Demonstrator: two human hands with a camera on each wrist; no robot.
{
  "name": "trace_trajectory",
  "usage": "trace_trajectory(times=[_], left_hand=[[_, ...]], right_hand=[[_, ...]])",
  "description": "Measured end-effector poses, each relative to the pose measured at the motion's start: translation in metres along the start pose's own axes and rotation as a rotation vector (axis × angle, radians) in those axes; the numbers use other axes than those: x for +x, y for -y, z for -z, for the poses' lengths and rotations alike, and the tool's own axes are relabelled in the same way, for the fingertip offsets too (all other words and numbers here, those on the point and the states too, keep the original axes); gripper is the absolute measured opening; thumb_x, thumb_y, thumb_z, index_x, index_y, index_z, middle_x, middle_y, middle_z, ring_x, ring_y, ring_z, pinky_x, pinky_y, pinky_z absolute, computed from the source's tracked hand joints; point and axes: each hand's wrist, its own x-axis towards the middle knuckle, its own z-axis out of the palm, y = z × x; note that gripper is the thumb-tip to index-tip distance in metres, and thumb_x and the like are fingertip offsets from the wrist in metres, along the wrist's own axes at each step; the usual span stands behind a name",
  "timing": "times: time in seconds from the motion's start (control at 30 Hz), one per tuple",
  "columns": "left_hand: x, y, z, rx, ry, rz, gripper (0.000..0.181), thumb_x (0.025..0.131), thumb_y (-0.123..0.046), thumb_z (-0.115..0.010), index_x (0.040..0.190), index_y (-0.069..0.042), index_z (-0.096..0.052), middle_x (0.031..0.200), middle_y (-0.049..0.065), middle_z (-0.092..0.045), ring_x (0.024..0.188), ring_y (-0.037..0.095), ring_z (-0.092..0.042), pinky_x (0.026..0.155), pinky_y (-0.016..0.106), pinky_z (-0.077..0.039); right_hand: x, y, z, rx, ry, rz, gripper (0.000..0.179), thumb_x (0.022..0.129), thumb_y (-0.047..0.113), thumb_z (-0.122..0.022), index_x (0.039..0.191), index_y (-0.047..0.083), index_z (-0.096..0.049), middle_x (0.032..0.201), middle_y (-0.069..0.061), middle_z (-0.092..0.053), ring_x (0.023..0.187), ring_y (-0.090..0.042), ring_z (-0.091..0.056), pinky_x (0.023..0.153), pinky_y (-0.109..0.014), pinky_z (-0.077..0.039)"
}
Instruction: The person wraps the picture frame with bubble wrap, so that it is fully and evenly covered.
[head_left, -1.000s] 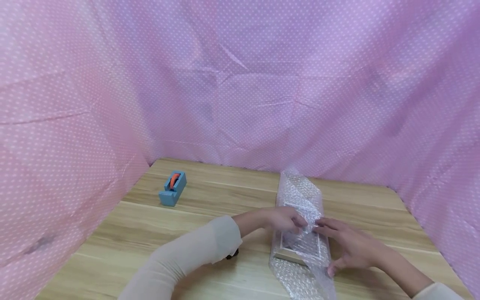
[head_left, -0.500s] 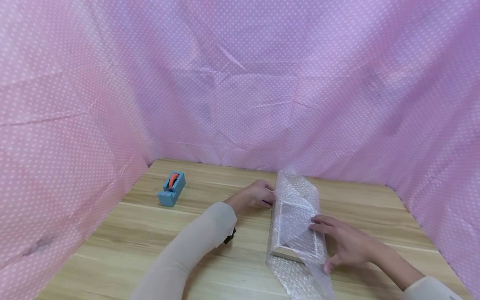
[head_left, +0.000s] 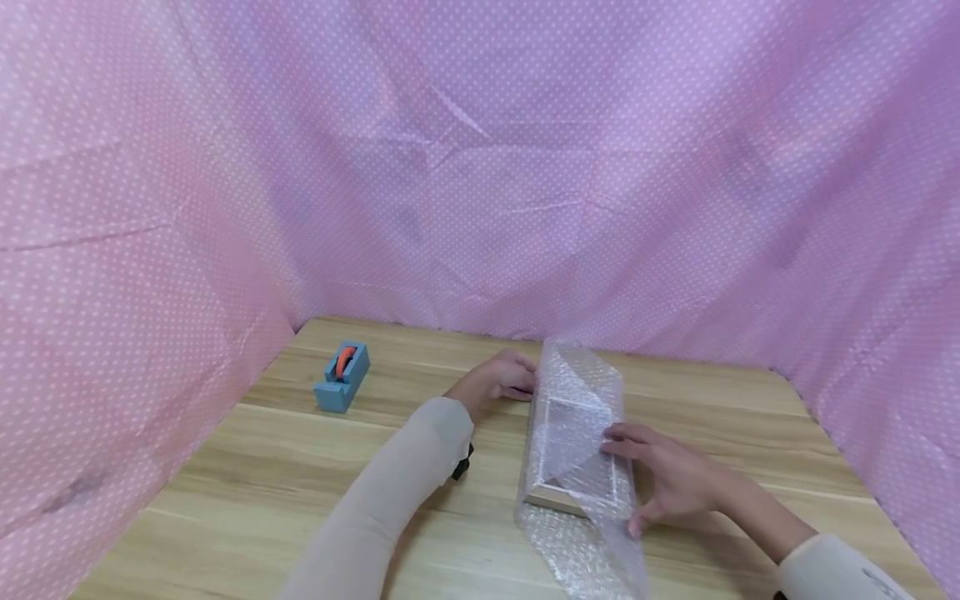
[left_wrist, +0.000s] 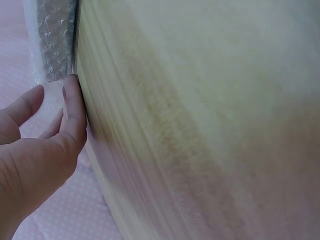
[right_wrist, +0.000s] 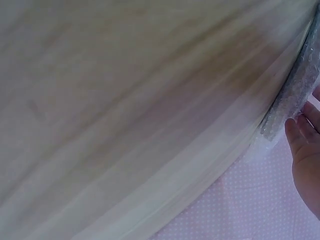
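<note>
A flat wooden picture frame (head_left: 557,497) with a white inner border lies under clear bubble wrap (head_left: 581,367). One end of the wrap spreads out beyond the frame's near edge. At the far left edge, my left hand (head_left: 506,375) holds the wrap between thumb and fingers; the left wrist view shows its fingertips at the wrapped corner. My right hand (head_left: 675,475) lies along the right side, its fingers extended onto the top of the wrap and its thumb at the near right edge. In the right wrist view, the fingers touch the wrapped side.
A blue tape dispenser (head_left: 342,377) with an orange roll stands at the back left of the wood-grain table (head_left: 420,358). Pink polka-dot cloth (head_left: 480,208) hangs behind the table and along both sides.
My left hand has left the top of the wrap for its far left edge. The wrapped frame has since shifted slightly left, and my right hand has moved left with it.
</note>
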Motion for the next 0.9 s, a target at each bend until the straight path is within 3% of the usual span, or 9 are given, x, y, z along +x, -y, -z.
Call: trace_trajectory(times=[0.13, 0.37, 0.57, 0.67, 0.83, 0.9], left_hand=[[0.000, -0.001, 0.004, 0.022, 0.046, 0.006, 0.033, 0.094, 0.007, -0.066, 0.126, 0.011, -0.063, 0.100, 0.013, -0.068, 0.090, 0.021, -0.066, 0.087, 0.037, -0.060], [-0.001, -0.003, 0.010, 0.086, 0.143, 0.015, 0.011, 0.091, 0.010, -0.068, 0.101, 0.006, -0.066, 0.095, 0.010, -0.067, 0.086, 0.020, -0.065, 0.085, 0.034, -0.059], [-0.001, -0.002, 0.010, 0.144, 0.140, -0.015, 0.014, 0.087, 0.010, -0.073, 0.091, 0.000, -0.063, 0.089, 0.008, -0.064, 0.080, 0.019, -0.063, 0.078, 0.031, -0.058], [-0.002, -0.001, 0.009, 0.232, 0.105, -0.069, 0.016, 0.085, 0.007, -0.077, 0.094, 0.001, -0.064, 0.089, 0.007, -0.062, 0.080, 0.019, -0.061, 0.077, 0.031, -0.057], [-0.009, -0.002, 0.006, 0.554, -0.011, -0.263, 0.024, 0.083, -0.009, -0.085, 0.099, -0.002, -0.069, 0.094, 0.004, -0.067, 0.086, 0.016, -0.059, 0.080, 0.030, -0.052], [-0.014, 0.000, 0.003, 0.637, -0.044, -0.317, 0.027, 0.081, -0.012, -0.087, 0.098, -0.002, -0.069, 0.095, 0.006, -0.069, 0.086, 0.017, -0.061, 0.079, 0.031, -0.053]], right_hand=[[0.002, 0.001, 0.000, 0.031, 0.011, 0.000, 0.114, 0.059, 0.083, -0.076, 0.139, 0.003, -0.061, 0.144, -0.021, -0.052, 0.126, -0.041, -0.056, 0.097, -0.059, -0.051], [0.001, 0.002, 0.000, 0.050, 0.025, 0.001, 0.114, 0.059, 0.082, -0.075, 0.140, 0.004, -0.060, 0.146, -0.022, -0.050, 0.127, -0.043, -0.055, 0.097, -0.061, -0.050], [0.002, 0.003, 0.003, 0.056, 0.027, 0.004, 0.113, 0.059, 0.081, -0.076, 0.139, 0.003, -0.060, 0.145, -0.021, -0.051, 0.128, -0.042, -0.055, 0.098, -0.059, -0.051], [0.002, 0.004, 0.004, 0.049, 0.038, -0.005, 0.113, 0.060, 0.081, -0.075, 0.140, 0.003, -0.060, 0.145, -0.021, -0.051, 0.128, -0.042, -0.055, 0.098, -0.059, -0.050], [0.003, 0.006, 0.004, 0.047, 0.069, -0.039, 0.112, 0.061, 0.083, -0.074, 0.141, 0.005, -0.059, 0.148, -0.020, -0.050, 0.130, -0.041, -0.053, 0.100, -0.059, -0.049], [0.003, 0.007, 0.004, 0.053, 0.082, -0.057, 0.112, 0.062, 0.082, -0.074, 0.142, 0.006, -0.059, 0.148, -0.020, -0.049, 0.131, -0.041, -0.052, 0.100, -0.059, -0.049]])
